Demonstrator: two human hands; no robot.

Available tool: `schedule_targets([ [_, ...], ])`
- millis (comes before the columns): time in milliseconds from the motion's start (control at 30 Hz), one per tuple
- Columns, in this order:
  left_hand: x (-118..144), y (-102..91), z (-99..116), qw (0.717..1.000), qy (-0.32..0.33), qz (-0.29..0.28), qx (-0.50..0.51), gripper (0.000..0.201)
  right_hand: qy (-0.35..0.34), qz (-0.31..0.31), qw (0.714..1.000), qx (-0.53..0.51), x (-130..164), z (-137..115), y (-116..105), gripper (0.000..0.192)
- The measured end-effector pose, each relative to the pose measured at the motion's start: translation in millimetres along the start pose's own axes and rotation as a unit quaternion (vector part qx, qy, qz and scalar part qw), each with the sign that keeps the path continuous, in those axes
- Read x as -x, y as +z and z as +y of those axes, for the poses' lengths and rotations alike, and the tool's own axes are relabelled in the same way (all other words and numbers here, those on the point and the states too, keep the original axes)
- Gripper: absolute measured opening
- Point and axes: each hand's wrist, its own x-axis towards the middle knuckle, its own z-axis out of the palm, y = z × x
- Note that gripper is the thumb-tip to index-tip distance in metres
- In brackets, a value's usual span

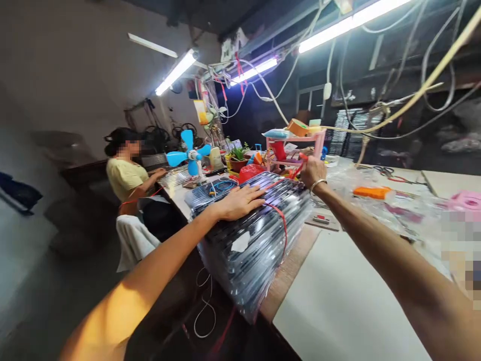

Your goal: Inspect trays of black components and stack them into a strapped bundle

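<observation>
A thick bundle of dark strips in clear plastic wrap (240, 260) rests at the table's left edge, partly overhanging it. My left hand (240, 201) lies flat on top of the bundle, fingers stretched out. Red plastic strapping cord (282, 225) runs across the bundle and down its near side. Above the bundle's far right corner, my right hand (313, 171) is closed around the cord, which stretches from the fist toward the bundle. A bracelet circles that wrist. A white scrap (241, 242) sticks to the bundle's wrapping.
Behind the bundle stand a blue-bladed fan (191, 153), a potted plant (239, 156) and a pink rack (319, 145) with tape on top. To the right lie an orange tool (372, 192), pliers (404, 179) and loose plastic bags. A co-worker (128, 175) sits at the left.
</observation>
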Motion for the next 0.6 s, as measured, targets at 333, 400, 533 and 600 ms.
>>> schedule_targets([
  [333,1.0,-5.2,4.5,1.000,-0.003,0.004,0.025,0.056,-0.052,-0.073,0.954,-0.287,-20.7,21.3,-60.6,0.044],
  [400,0.7,-4.8,3.9,0.999,0.000,0.011,0.031,0.054,-0.083,-0.176,0.923,-0.333,-11.3,25.2,-52.3,0.028],
  [533,0.7,-5.0,3.4,0.999,0.008,0.009,0.037,0.050,-0.031,-0.199,0.943,-0.263,-2.6,26.4,-23.1,0.015],
  [600,0.9,-5.3,3.5,0.999,0.009,0.007,0.030,0.051,-0.015,-0.173,0.958,-0.230,-4.8,15.4,-12.1,0.019],
])
